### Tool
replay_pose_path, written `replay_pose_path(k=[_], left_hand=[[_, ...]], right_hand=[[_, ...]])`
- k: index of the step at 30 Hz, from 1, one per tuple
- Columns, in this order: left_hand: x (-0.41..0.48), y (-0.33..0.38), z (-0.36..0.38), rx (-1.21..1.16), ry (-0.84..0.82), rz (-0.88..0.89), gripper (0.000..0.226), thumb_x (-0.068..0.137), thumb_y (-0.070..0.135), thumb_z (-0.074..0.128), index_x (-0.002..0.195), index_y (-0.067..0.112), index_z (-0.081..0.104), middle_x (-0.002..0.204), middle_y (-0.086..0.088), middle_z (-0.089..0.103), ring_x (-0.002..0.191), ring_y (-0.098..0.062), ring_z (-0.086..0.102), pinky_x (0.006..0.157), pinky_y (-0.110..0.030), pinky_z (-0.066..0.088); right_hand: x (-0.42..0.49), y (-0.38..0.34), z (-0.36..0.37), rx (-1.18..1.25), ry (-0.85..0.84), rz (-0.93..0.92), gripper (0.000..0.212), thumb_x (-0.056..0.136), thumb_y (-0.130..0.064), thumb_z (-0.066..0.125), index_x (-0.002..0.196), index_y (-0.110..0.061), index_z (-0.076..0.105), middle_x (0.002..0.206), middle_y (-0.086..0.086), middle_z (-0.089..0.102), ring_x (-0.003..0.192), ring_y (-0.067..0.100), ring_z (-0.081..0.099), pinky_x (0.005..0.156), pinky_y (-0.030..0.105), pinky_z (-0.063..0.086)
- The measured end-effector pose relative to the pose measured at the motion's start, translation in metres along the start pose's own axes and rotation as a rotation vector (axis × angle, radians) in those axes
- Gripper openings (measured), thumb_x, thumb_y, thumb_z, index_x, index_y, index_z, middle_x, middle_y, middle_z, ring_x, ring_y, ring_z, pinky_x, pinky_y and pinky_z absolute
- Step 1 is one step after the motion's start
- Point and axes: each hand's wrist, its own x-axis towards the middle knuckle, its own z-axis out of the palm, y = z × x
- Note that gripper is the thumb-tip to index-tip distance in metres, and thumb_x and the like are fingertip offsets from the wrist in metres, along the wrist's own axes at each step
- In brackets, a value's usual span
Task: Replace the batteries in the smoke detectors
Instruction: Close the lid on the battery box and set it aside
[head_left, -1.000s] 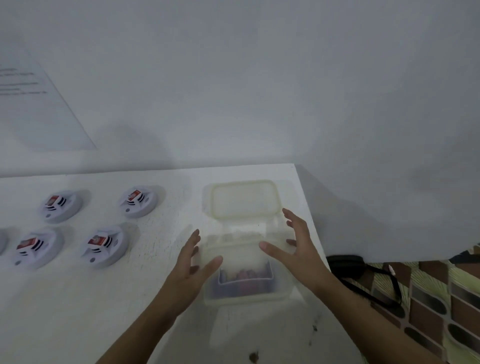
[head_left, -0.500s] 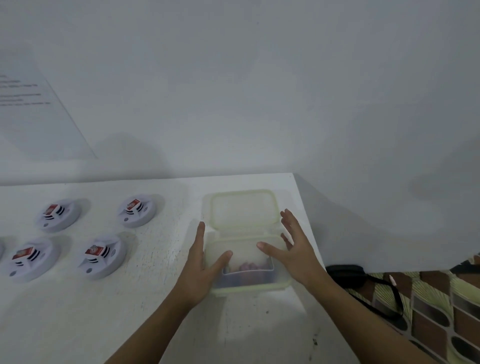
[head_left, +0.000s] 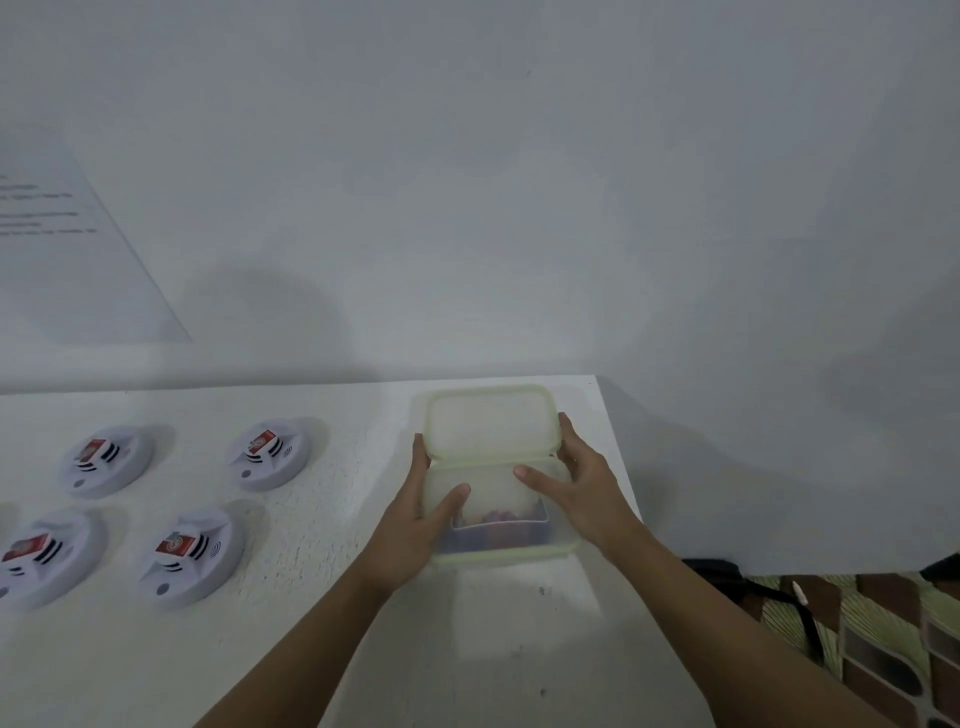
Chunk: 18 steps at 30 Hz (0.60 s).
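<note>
Closest to me, both bare forearms reached up from the bottom edge over the white table (head_left: 311, 649). The left hand (head_left: 415, 525) gripped the plastic box (head_left: 498, 551) from its left side, fingers laid along the outer wall and the thumb hooked over the near part of the box. The right hand (head_left: 582, 493) gripped the opposite side, thumb stretched across the top and fingers wrapped round the far right corner. The box sat on the table near its right edge, held between the two hands. Through the cloudy plastic I made out dark and reddish things in the bottom, too blurred to name. The lid (head_left: 491, 421) lay open behind the box, its near edge meeting the far rim; I could not tell whether the two were joined.

Off to the right, below table level, a black strap (head_left: 727, 577) lay on a patterned floor (head_left: 883, 649).

Well to the left of the box stood the round white smoke detectors, apart from each other in two rows: the near-right smoke detector (head_left: 189, 553) and near-left smoke detector (head_left: 39, 558), then the far-right smoke detector (head_left: 270, 452) and far-left smoke detector (head_left: 106, 460). Each carried a red-and-white block on its top face. No hand touched them.

Beyond the table rose a plain pale wall (head_left: 519, 208), with a printed sheet (head_left: 62, 249) stuck to it at the far left, its lines unreadable.
</note>
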Motion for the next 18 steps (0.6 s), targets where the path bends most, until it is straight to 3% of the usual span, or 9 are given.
replay_pose_path(k=[2,4,7,10,14,18], left_hand=[[0.009,0.004,-0.003,-0.002,-0.017,-0.012,0.08,0.103,0.031,0.051,0.16,0.025,-0.004,0.133,0.039,0.03,0.101,0.037,0.041,0.077,0.011,0.032],[0.017,0.005,-0.006,0.008,-0.033,-0.022,0.08,0.103,0.031,0.051,0.16,0.025,-0.005,0.12,0.044,0.029,0.09,0.043,0.039,0.073,0.011,0.033],[0.021,0.007,-0.007,0.033,-0.031,-0.035,0.079,0.103,0.035,0.048,0.159,0.028,-0.007,0.112,0.048,0.023,0.099,0.028,0.042,0.081,0.008,0.031],[0.021,0.007,-0.007,0.028,-0.038,-0.01,0.079,0.103,0.037,0.047,0.159,0.029,-0.008,0.113,0.049,0.02,0.119,0.005,0.036,0.095,-0.008,0.03],[0.02,0.008,-0.006,0.023,-0.028,-0.035,0.079,0.103,0.037,0.047,0.159,0.029,-0.008,0.131,0.036,0.02,0.124,0.0,0.033,0.091,-0.006,0.03],[0.018,0.011,-0.009,0.011,-0.031,-0.04,0.081,0.102,0.039,0.049,0.16,0.028,-0.007,0.14,0.026,0.021,0.124,0.002,0.032,0.096,-0.012,0.031]], right_hand=[[0.006,0.0,0.002,-0.005,0.011,-0.008,0.076,0.082,-0.038,0.081,0.147,-0.027,0.043,0.13,-0.011,0.064,0.12,0.01,0.061,0.105,0.038,0.051],[0.011,0.002,0.003,-0.002,0.022,-0.007,0.076,0.081,-0.04,0.08,0.146,-0.028,0.044,0.13,-0.013,0.064,0.12,0.009,0.061,0.105,0.036,0.051],[0.015,0.005,0.004,-0.009,0.037,-0.004,0.076,0.082,-0.039,0.08,0.147,-0.029,0.043,0.131,-0.015,0.063,0.121,0.007,0.06,0.103,0.03,0.051],[0.016,0.006,0.004,-0.018,0.043,-0.006,0.075,0.082,-0.039,0.08,0.147,-0.031,0.042,0.13,-0.018,0.063,0.12,0.004,0.059,0.1,0.022,0.05],[0.013,0.002,0.003,-0.017,0.04,0.013,0.072,0.082,-0.04,0.08,0.144,-0.036,0.043,0.13,-0.027,0.06,0.12,-0.003,0.056,0.099,0.017,0.047],[0.009,-0.006,0.0,-0.035,0.055,0.014,0.075,0.082,-0.038,0.08,0.139,-0.047,0.034,0.117,-0.055,0.045,0.111,-0.02,0.051,0.091,0.004,0.04]])
